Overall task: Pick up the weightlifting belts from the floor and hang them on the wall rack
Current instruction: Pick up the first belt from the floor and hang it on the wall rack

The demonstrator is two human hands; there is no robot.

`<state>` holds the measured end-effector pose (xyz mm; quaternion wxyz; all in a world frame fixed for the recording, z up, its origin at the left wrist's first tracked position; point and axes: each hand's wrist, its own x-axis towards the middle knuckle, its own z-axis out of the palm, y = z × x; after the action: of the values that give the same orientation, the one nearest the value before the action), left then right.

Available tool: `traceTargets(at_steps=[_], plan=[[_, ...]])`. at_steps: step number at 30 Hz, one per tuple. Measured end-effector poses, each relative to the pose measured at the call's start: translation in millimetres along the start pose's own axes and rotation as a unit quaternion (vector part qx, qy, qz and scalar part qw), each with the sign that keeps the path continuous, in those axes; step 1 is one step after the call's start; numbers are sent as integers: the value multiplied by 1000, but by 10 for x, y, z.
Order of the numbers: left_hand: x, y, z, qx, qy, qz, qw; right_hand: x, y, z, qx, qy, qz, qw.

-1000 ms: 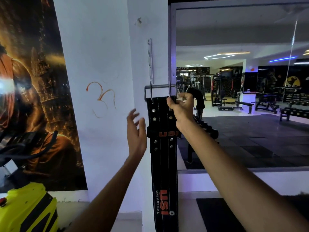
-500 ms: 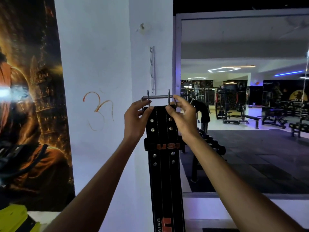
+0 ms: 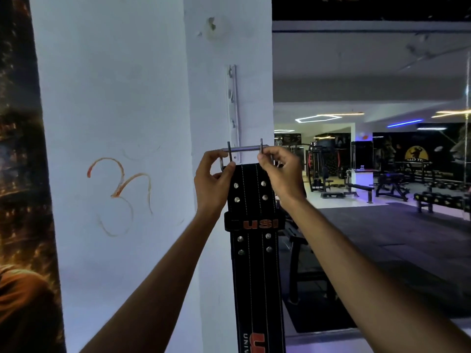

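A black weightlifting belt (image 3: 254, 263) with silver rivets and orange lettering hangs straight down in front of the white pillar. Its metal buckle (image 3: 244, 149) with two upright prongs sits at the top, level with the foot of a narrow white wall rack (image 3: 233, 108) with small hooks. My left hand (image 3: 212, 182) pinches the buckle's left side and the belt's top corner. At the right side, my right hand (image 3: 283, 174) grips the buckle by its right prong. Whether the buckle rests on a hook is hidden.
A white pillar (image 3: 114, 98) with an orange scrawl stands ahead, a dark poster (image 3: 17, 174) on its left. To the right a large mirror (image 3: 369, 85) shows the gym floor, benches and machines. A dumbbell rack (image 3: 300, 263) stands just behind the belt.
My left hand came in from open air and took hold of the buckle's left side. Both hands have lifted the belt's buckle up to the bottom of the wall rack.
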<state>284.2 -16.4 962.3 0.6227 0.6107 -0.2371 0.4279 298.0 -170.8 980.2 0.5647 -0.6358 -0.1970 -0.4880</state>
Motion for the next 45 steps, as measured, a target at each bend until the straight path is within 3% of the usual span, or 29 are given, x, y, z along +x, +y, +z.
traceTargets(at_steps=[6, 11, 19, 38, 45], plan=[[542, -443, 191, -27, 15, -71, 997, 474, 480, 406, -15, 10, 4, 1000], [995, -795, 289, 22, 15, -64, 998, 823, 778, 698, -28, 5, -1, 1000], [1221, -1147, 372, -6, 17, -151, 988, 1008, 1144, 869, 0, -3, 47, 999], [967, -1292, 337, 2, 9, -130, 991, 791, 1379, 779, 13, -21, -11, 1000], [951, -1328, 289, 9, 8, -133, 991, 764, 1366, 741, 9, -26, 4, 1000]])
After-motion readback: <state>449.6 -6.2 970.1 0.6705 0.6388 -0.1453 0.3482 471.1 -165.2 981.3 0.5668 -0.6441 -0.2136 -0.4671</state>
